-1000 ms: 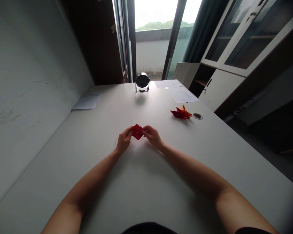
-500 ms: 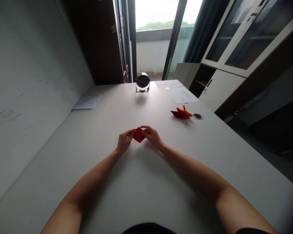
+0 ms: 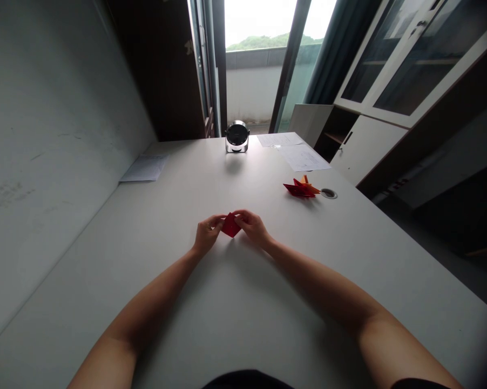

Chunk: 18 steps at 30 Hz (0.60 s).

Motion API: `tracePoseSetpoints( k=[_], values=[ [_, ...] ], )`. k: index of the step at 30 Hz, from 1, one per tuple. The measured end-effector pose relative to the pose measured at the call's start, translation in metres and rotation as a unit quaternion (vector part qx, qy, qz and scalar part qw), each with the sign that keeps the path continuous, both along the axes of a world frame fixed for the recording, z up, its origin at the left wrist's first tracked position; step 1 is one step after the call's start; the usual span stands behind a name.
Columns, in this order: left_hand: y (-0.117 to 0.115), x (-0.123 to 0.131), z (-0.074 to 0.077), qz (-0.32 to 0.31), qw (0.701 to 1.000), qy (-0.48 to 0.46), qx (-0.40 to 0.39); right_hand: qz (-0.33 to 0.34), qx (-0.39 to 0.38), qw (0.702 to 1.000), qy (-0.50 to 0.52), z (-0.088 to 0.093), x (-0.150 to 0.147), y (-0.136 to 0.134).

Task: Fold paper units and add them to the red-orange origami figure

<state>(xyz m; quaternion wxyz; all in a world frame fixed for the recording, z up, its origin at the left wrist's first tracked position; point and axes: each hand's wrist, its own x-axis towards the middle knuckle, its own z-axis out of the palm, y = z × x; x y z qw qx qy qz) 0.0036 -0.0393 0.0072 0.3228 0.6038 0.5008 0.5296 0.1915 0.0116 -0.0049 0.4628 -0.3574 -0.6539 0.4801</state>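
A small red folded paper, roughly diamond-shaped with one corner pointing toward me, is held between my two hands above the white table. My left hand pinches its left corner between thumb and fingers. On the opposite side, my right hand grips the right edge, its thumb on the near face and its fingers along the top. The fingertips behind the paper are partly hidden. Farther off to the right lie red and orange folded papers in a loose cluster.
A round black device on a metal stand stands at the far end. Printed sheets lie at the back right, and another paper stack rests by the left wall. A round cable hole sits beside the folded papers.
Both hands keep hold of the red folded paper in nearly the same place. My right fingers and the paper's top have shifted very slightly; everything else looks the same.
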Motion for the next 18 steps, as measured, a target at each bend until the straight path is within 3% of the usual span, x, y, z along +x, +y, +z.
tracePoseSetpoints(
  k=[8, 18],
  values=[
    [0.0012, -0.0007, -0.0059, -0.021, 0.999, 0.006, -0.036, 0.014, 0.016, 0.999, -0.025, -0.0018, -0.0009, -0.0017],
    [-0.0004, -0.0025, -0.0024, -0.018, 0.997, 0.070, -0.027, 0.030, 0.027, 0.997, -0.070, -0.0010, -0.0017, -0.0056]
  ],
)
